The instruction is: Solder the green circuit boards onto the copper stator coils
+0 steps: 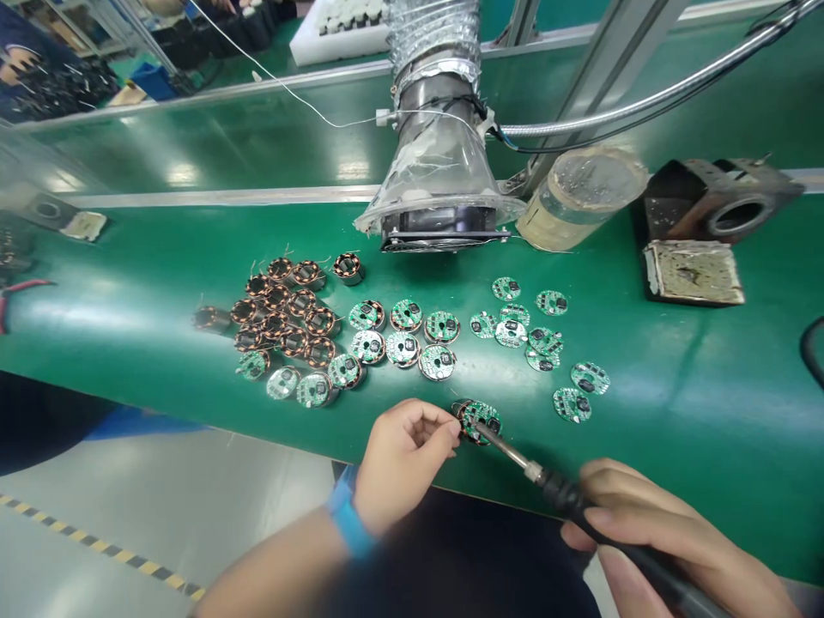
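Observation:
My left hand (pixel 402 455) pinches a round green circuit board mounted on a copper coil (pixel 481 421) at the bench's near edge. My right hand (pixel 650 536) grips a black-handled soldering iron (pixel 547 481), and its metal tip reaches the rim of that board. Several bare copper coils (pixel 283 309) lie in a cluster at the left. To their right sit several coils topped with green boards (pixel 405 330). Several loose green boards (pixel 521 330) are spread further right. The tip's contact point is partly hidden by my fingers.
A fume extractor with a fan and foil duct (pixel 438 172) stands at the back of the green bench (pixel 644 403). Beside it are a clear, stained cylinder (pixel 579 197), a dark metal block (pixel 714 202) and a residue-covered pad (pixel 693 272). A second green bench lies behind.

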Demonstrator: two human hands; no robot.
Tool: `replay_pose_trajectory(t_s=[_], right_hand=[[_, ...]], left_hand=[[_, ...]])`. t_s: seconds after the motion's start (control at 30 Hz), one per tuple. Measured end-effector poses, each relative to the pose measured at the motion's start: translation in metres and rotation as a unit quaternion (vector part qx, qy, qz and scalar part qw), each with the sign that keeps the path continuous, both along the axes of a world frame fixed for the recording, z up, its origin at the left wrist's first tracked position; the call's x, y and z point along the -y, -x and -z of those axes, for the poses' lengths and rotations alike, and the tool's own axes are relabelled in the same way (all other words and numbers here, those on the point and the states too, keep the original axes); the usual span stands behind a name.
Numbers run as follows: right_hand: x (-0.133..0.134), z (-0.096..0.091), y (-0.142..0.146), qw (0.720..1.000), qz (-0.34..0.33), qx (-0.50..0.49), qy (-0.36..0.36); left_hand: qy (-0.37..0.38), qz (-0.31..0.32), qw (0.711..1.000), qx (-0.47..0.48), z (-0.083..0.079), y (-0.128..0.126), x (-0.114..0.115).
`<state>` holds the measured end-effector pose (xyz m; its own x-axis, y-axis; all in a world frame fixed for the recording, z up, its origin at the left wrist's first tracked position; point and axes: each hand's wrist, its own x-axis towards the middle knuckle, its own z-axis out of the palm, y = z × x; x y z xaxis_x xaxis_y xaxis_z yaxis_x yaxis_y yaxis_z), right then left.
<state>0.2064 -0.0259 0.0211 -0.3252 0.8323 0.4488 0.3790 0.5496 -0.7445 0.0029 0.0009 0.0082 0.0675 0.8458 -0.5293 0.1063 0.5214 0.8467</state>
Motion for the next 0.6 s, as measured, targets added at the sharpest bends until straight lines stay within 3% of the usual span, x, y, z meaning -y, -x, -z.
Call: replay_pose_trajectory(t_s=[0.2,0.6], right_hand=[[-0.0115,-0.0128,0.0112,1.000,-0.002,0.024,-0.011],[-0.0064,-0.0068,0.0084,1.000,-0.003,0.027,-0.011]], left_hand=[[0.007,0.003,1.000,0.003,0.0010,0.0016,-0.0004],[-0.011,0.047,0.999,-0.004,0.0062,0.0068,-0.0044]])
